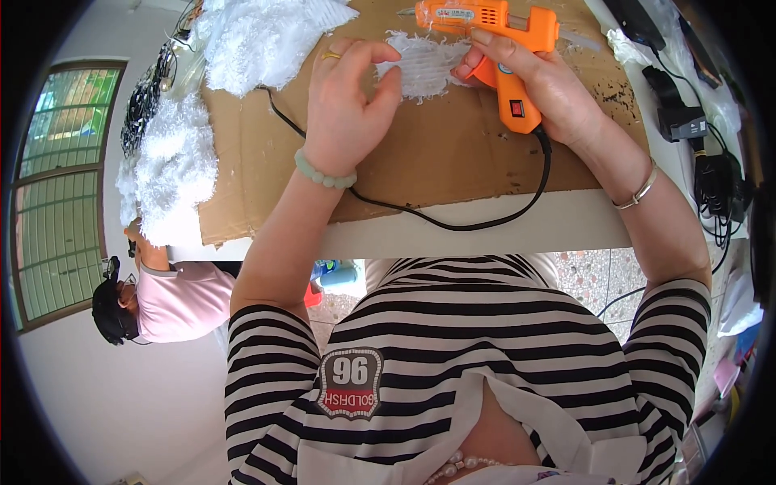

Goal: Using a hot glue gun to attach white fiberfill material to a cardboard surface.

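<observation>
My right hand (558,89) is wrapped round an orange hot glue gun (517,97), with fingers at its trigger. The gun's nozzle points left, a clear glue stick (580,40) juts from its back, and a black cord (453,226) runs from its handle across the cardboard. To its left, my left hand (352,101) hovers with curled fingers, thumb and forefinger apart and nothing visible between them. Beside those fingertips lies a small white fringed piece (424,69) on the brown cardboard (461,153), partly hidden by my hands.
White fluffy fringe is heaped at the far left (259,44) and along the left edge (174,162). Black adapters and cables (711,178) line the right side. A person in a pink top (182,299) is at the left. The white table edge (485,234) runs before me.
</observation>
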Tool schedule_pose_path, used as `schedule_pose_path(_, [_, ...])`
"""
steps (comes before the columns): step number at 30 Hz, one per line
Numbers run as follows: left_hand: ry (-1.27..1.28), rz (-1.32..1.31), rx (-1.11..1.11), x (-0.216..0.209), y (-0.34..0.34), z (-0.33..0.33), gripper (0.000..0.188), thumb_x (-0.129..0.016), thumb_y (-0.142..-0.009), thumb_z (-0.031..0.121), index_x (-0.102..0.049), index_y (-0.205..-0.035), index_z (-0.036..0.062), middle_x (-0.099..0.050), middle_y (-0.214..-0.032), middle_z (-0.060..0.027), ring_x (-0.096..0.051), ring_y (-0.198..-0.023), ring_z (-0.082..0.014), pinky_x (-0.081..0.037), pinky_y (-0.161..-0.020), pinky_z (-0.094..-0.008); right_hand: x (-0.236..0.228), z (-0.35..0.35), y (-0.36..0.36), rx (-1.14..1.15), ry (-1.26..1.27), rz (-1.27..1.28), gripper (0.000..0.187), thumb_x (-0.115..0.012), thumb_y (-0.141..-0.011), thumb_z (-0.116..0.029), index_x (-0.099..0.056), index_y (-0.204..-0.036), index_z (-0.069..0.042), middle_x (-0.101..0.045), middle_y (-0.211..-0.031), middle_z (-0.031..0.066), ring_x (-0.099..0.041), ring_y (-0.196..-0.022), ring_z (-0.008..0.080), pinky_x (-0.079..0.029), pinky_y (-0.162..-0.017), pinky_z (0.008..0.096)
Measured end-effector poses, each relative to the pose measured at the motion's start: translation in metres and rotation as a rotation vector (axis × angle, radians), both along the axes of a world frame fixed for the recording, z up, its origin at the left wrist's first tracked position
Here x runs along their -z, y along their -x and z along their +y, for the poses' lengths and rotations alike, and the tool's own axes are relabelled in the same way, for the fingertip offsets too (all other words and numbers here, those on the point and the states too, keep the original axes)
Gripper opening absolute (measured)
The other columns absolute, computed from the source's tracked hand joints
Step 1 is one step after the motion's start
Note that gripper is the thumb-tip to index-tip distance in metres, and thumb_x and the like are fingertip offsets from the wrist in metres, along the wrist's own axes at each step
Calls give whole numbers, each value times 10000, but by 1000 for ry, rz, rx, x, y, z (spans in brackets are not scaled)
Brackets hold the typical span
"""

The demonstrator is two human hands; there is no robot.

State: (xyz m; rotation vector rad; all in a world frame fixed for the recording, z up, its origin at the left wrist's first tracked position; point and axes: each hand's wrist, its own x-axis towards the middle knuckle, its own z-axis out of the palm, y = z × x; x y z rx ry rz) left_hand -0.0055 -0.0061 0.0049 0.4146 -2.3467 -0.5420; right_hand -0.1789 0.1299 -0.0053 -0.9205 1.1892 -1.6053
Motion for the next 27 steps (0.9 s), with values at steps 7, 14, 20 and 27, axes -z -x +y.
schedule_pose_path(7, [409, -115, 140, 8, 13, 10, 184, -735, -633, 115, -594, -745, 78, -567, -778, -29, -552, -731, -213, -401, -797, -381, 1, 2, 3, 100, -16, -68, 326, -527, -909, -326, -614, -973, -19, -635, -885, 55, -584, -849, 131, -457, -775, 267])
schedule_pose_path(14, [265, -85, 142, 12, 19, -3, 117, -697, -653, 65, -589, -695, 69, -559, -707, -50, -552, -735, -227, -414, -795, -361, 6, -1, 8, 128, -38, -36, 307, -535, -906, -321, -609, -970, -31, -644, -880, 50, -575, -841, 115, -447, -744, 256])
schedule_pose_path(20, [336, -59, 24, 8, 23, -9, 156, -673, -688, 55, -592, -821, 67, -584, -762, -74, -550, -767, -273, -425, -760, -378, -2, -1, 1, 120, -24, -18, 329, -543, -904, -313, -583, -1084, -41, -639, -902, 59, -574, -852, 123, -448, -751, 268])
schedule_pose_path(27, [334, 12, -59, -17, -9, -14, 89, -647, -745, 66, -614, -827, 55, -614, -810, -84, -559, -770, -272, -441, -750, -381, 2, -1, 6, 85, -2, 52, 360, -539, -908, -310, -561, -1151, -45, -629, -925, 59, -568, -879, 128, -442, -779, 277])
